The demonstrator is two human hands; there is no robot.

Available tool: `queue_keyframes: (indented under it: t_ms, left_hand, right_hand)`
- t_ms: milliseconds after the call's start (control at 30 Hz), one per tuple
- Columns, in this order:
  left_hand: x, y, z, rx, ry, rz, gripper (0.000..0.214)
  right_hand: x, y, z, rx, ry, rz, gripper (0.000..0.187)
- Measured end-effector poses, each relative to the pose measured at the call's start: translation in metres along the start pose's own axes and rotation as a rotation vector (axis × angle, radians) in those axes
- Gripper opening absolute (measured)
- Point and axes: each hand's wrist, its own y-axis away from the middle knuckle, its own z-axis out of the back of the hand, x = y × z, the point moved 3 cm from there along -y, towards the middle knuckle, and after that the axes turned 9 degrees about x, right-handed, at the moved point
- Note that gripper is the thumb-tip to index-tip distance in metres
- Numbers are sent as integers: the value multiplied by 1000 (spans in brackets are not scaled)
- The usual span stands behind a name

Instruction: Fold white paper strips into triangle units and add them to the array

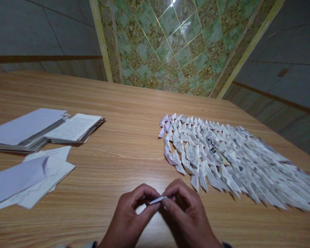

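Observation:
Between my two hands, low in the middle of the head view, is a small folded piece of white paper (158, 199), seen nearly edge-on. My left hand (134, 210) pinches one end of it between thumb and fingers. At the other end, the thumb and fingers of my right hand (184, 208) are closed on the same paper. The fingertips of both hands almost meet and cover much of it. Beyond my right hand, rows of folded paper pieces (217, 155) with pointed tips spread over the wooden table (129, 137).
On the left lies a stack of large paper sheets (28, 125), with a smaller stack of printed pages (74, 127) against it. Nearer are several loose sheets (51, 172), one with a curled edge. Behind the table's far edge is a green patterned tiled surface (167, 44).

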Motion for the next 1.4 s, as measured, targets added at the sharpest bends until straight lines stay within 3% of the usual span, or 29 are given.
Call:
queue_keyframes:
  t_ms: [200,333,700,967,1200,1300,1400]
  left_hand:
    - [-2,3,0,-1,60,32,12]
    - [-2,2,0,5,90,62,11]
    - [-3,-3,-3,35,172,151,21]
    - [-1,1,-4,101,209,184,30]
    - [-1,2,-7,133,132,143,23]
    - [2,2,-6,139,90,130,24]
    - [0,2,-5,163,46,112,29]
  right_hand:
    - [-3,0,-2,25,-89,-76,13]
    - [-4,-1,-4,62,-175,-117,23]
    - [-8,0,-4,-13,-286,-121,29]
    - [-11,0,-6,82,-264,-234,39]
    - [-13,3,-7,4,-256,-203,38]
    - [-9,2,-6,34,-282,-177,36]
    - [-4,0,-3,72,-168,-145,37]
